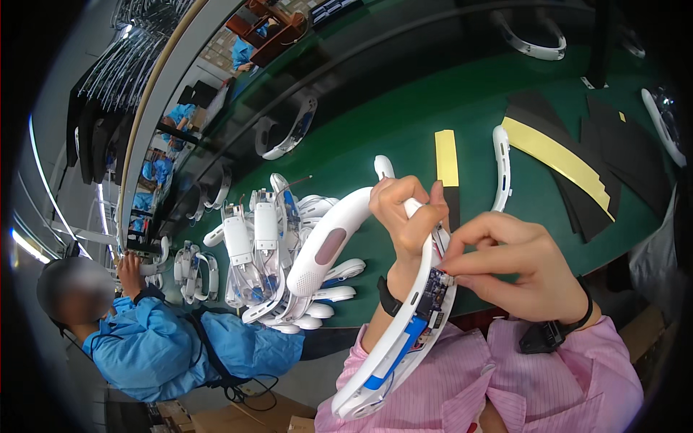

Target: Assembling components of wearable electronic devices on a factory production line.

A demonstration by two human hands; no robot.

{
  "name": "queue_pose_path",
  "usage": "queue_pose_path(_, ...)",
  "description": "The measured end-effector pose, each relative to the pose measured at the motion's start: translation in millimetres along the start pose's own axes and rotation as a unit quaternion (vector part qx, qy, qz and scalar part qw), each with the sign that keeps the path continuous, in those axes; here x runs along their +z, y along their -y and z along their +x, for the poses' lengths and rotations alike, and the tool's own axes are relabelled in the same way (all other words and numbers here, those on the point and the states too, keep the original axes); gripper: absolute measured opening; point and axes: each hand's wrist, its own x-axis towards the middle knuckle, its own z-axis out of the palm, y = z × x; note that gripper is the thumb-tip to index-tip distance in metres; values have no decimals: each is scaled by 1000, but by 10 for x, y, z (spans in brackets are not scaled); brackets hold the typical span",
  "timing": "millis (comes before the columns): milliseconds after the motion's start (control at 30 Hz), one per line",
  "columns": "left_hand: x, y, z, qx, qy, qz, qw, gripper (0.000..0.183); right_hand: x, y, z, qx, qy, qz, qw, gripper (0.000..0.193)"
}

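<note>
Over green bench point(404, 137) — hands point(408, 216) grip neckband point(339, 238)

White curved housing point(328, 242) with blue inner strip, green desk point(404, 123), yellow tape strips point(446, 157), black foam sheets point(621, 144), pink striped sleeves point(570, 382)

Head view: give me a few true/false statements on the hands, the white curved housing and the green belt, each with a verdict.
1. The left hand grips the white curved housing. True.
2. The right hand rests flat on the green belt. False: its fingertips pinch at the circuit board inside the open housing.
3. A pile of white housing parts lies on the belt to the left of the hands. True.
4. The yellow strips are stuck on the held housing. False: they lie on the belt beyond it.
5. A person in a blue coat works at the left. True.
</note>
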Motion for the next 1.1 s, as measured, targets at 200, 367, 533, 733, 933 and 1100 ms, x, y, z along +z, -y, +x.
queue_pose_path(200, 12, 172, -127, 64, -7, 23, 998, 36, -40, 215, 38, 173, 15, 73, 982, 44)
queue_pose_path(367, 68, 123, -240, 70, -18, -21, 997, 36, 19, 91, -27, 222, 37, 175, 958, 43)
queue_pose_path(533, 69, 20, -182, 39, 23, -37, 998, 34, -82, 168, 77, 377, 25, 332, 864, 39)
queue_pose_path(733, 64, 34, -133, -13, 117, -18, 993, 33, -31, -51, -52, 194, -117, 189, 956, 30)
queue_pose_path(933, 482, 564, 146, 169, 234, 52, 956, 20, -127, -527, -335, 157, -283, 81, 943, 23)
queue_pose_path(1100, 1194, 1256, 688, -27, 627, 69, 776, 16, -351, -941, -1298, 177, -331, -251, 892, 15)
